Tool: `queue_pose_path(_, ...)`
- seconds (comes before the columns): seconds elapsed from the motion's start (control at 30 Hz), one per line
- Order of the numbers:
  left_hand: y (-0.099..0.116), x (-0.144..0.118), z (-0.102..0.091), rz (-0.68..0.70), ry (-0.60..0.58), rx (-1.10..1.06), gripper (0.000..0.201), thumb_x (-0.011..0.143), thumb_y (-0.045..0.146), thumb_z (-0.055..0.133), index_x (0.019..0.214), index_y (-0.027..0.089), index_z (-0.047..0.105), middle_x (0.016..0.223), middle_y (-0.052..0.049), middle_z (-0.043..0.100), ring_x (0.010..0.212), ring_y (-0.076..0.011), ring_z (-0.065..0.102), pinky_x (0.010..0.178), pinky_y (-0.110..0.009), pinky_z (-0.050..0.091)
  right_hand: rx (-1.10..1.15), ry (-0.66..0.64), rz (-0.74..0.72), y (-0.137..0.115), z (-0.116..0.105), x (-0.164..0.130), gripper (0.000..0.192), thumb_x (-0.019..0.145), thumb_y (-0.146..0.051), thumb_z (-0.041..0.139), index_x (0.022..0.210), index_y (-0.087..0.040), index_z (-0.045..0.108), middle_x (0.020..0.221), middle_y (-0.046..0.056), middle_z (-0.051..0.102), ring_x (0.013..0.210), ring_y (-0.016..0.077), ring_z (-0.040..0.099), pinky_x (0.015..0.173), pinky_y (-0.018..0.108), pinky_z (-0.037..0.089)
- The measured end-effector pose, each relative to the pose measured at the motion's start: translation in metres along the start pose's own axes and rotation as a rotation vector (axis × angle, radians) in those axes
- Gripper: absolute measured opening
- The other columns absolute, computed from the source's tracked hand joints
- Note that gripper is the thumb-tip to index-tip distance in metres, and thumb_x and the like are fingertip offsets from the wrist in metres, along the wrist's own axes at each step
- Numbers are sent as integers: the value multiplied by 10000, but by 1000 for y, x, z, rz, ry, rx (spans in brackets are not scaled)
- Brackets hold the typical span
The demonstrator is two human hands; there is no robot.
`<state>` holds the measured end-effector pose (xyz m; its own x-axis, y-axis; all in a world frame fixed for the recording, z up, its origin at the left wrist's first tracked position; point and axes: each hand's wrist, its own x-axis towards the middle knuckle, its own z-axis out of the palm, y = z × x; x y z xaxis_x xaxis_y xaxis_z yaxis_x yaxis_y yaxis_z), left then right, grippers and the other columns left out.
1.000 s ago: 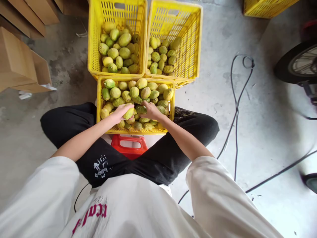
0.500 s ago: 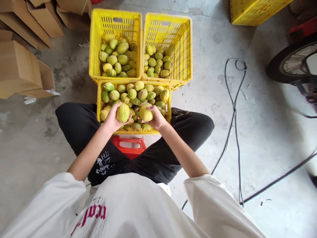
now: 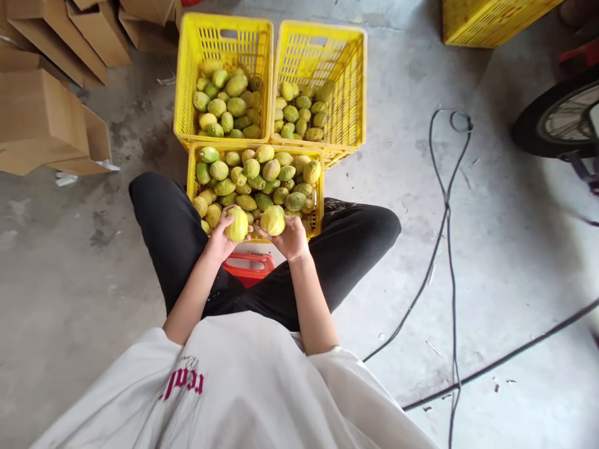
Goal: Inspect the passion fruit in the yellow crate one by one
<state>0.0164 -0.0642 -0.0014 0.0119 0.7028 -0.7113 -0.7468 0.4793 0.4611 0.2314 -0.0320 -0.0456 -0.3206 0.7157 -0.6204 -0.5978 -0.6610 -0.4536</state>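
Note:
My left hand is closed around a yellow-green lemon-like fruit, its thumb on the near side. A second, rounder yellow fruit rests in the fingers of my right hand. Both fruits are held side by side, a small gap apart, above the near edge of the front yellow crate. That crate is filled with many similar oval fruits, from green to yellow. My hands hide part of its near rim.
Two more yellow crates, left and right, stand behind, partly filled with fruit. A red plastic handle shows between my knees. Cardboard boxes lie left; a black cable and a wheel are at right.
Both hands have drawn slightly back towards me with their fruits, down to the crate's near edge. My forearms have come closer together. The view has shifted a little.

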Motion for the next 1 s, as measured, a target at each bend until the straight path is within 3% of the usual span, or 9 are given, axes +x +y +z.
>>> queue_pose_path(0.13, 3, 1, 7, 46, 12, 5, 377, 1036, 467, 867, 1316, 241, 751, 1155, -127, 933, 1048, -358, 972, 728, -355, 736, -20, -34, 2, 9, 5, 12, 511, 887, -481, 941, 1334, -320, 755, 1065, 61, 901, 1291, 418, 927, 1062, 601, 866)
queue_pose_path(0.23, 5, -3, 13, 63, 23, -31, 514, 1095, 547, 737, 1464, 196, 804, 1234, -180, 944, 1159, -408, 967, 877, -468, 804, -30, -68, -10, 15, 10, 13, 557, 823, -435, 967, 1319, -328, 736, 1074, 42, 899, 1203, 378, 939, 944, 495, 870)
queue_pose_path(0.33, 5, -6, 19, 29, 31, -48, 557, 1146, 512, 668, 1606, 225, 793, 1278, -163, 951, 1220, -404, 963, 979, -520, 814, -29, -49, -64, 16, 16, 10, 581, 781, -416, 977, 1298, -341, 722, 1133, 43, 906, 1225, 369, 935, 913, 460, 861)
queue_pose_path(0.4, 6, -7, 21, 20, 67, -67, 458, 1180, 468, 662, 1555, 245, 801, 1214, -133, 943, 1194, -371, 962, 954, -466, 803, -13, -37, -78, 13, 21, 7, 562, 801, -471, 954, 1298, -344, 722, 1188, 64, 918, 1279, 392, 928, 931, 499, 862)
queue_pose_path(0.5, 7, -8, 22, 48, 121, -99, 294, 1200, 442, 712, 1402, 250, 804, 1089, -91, 891, 1024, -285, 927, 772, -306, 713, 27, -65, -56, 7, 27, 2, 565, 827, -579, 858, 1322, -336, 730, 1314, 125, 936, 1416, 468, 895, 988, 633, 858)
queue_pose_path(0.67, 10, -11, 23, 135, 130, -78, 298, 1170, 515, 848, 1366, 296, 801, 1178, -66, 885, 852, -165, 800, 623, -200, 562, 21, -89, -30, 3, 31, 0, 583, 808, -596, 846, 1310, -320, 738, 1363, 170, 937, 1526, 522, 853, 1044, 707, 840)
queue_pose_path(0.87, 7, -12, 26, 111, 114, -79, 365, 1197, 509, 803, 1492, 294, 806, 1243, -90, 913, 861, -187, 799, 640, -232, 577, 24, -3, -40, 11, 21, 7, 499, 850, -551, 908, 1244, -323, 703, 1167, 114, 925, 1440, 470, 889, 979, 605, 873)
queue_pose_path(1.0, 6, -10, 25, 78, 100, -86, 408, 1250, 512, 641, 1506, 252, 825, 1200, -112, 917, 898, -235, 854, 672, -271, 626, -10, 11, -65, 16, 19, 9, 516, 847, -490, 977, 1235, -340, 673, 1192, 73, 921, 1405, 423, 909, 961, 540, 877)
